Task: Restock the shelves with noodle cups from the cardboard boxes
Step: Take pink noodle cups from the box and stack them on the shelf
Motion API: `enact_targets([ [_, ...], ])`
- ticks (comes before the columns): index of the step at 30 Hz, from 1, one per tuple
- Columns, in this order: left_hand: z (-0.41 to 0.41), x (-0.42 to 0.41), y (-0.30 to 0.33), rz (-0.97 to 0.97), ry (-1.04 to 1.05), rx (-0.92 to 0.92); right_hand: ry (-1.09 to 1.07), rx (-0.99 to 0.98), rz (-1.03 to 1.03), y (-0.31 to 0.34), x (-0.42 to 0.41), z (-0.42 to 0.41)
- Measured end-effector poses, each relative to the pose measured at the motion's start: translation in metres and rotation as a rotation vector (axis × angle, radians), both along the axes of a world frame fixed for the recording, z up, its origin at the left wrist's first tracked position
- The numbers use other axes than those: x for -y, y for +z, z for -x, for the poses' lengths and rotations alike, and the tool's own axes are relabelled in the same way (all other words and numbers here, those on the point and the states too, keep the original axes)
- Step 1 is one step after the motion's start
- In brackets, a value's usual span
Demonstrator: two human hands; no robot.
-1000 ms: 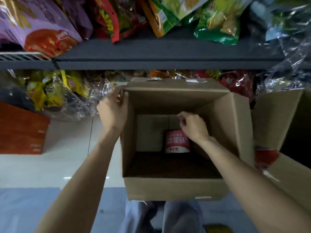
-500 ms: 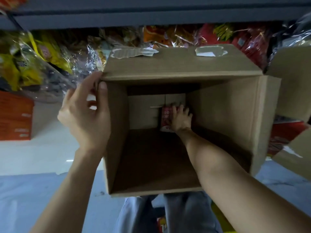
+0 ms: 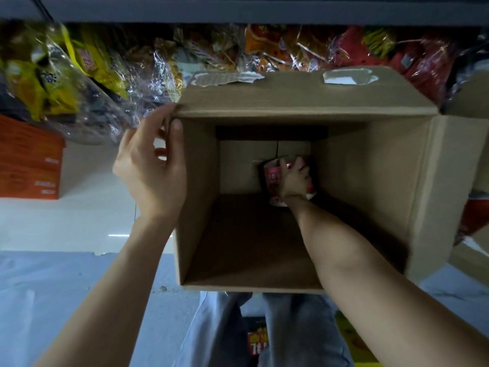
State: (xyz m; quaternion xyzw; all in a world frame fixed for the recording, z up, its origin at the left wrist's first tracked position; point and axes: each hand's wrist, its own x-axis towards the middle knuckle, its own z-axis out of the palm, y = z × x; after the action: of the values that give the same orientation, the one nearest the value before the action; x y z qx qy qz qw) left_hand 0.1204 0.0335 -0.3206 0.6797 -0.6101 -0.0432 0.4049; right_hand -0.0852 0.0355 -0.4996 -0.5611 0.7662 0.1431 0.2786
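Reaching deep into a tilted cardboard box (image 3: 391,197), a person closes the right hand (image 3: 293,181) around a pink noodle cup (image 3: 272,176) lying at the far end, near the right-hand wall. The fingers are curled over the cup's side, so the grasp looks set, though how firmly cannot be told in the dim interior. No other cup is visible in the box, which suggests this carton is close to finished. The left hand (image 3: 150,168) grips the box at its upper left corner, thumb on the inner face and fingers behind the wall, steadying it with the opening turned toward the person. Behind the box, snack bags (image 3: 87,83) crowd a shelf (image 3: 251,9).

To do this step well, the cup is best drawn straight back along the box floor, kept clear of the right wall, with an even squeeze, since a thin-walled cup may dent. The left hand should hold the box steady until the cup clears the rim. The main risk is a slip if the cup catches a flap.
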Motion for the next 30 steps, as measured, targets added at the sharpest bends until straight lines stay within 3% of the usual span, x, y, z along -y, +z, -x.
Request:
enact_targets([
  [5,0.012,0.009,0.008,-0.053,-0.033,0.045,0.063,0.009,0.165,0.028,-0.008,0.003],
  [9,0.013,0.027,0.010,-0.270,-0.086,0.066,-0.099,0.306,0.475,0.097,-0.027,0.015],
  [12,0.014,0.024,0.028,-0.397,-0.270,0.019,-0.253,0.617,0.693,0.171,-0.048,0.030],
  [14,0.019,0.011,0.049,-0.510,-0.420,-0.123,-0.353,0.779,0.727,0.220,-0.057,0.042],
  [17,0.033,-0.021,0.087,-0.739,-0.580,-0.563,-0.529,1.093,0.649,0.279,-0.061,0.053],
  [20,0.039,-0.046,0.127,-0.597,-0.578,-0.741,-0.575,1.331,0.518,0.320,-0.055,0.055],
  [24,0.035,-0.064,0.184,-0.426,-0.418,-0.890,-0.627,1.429,0.362,0.371,-0.050,0.044],
  [26,0.032,-0.071,0.210,-0.375,-0.278,-0.894,-0.618,1.465,0.388,0.397,-0.052,0.036],
  [30,0.024,-0.083,0.258,-0.267,-0.059,-0.873,-0.232,1.427,0.421,0.445,-0.058,0.010],
])
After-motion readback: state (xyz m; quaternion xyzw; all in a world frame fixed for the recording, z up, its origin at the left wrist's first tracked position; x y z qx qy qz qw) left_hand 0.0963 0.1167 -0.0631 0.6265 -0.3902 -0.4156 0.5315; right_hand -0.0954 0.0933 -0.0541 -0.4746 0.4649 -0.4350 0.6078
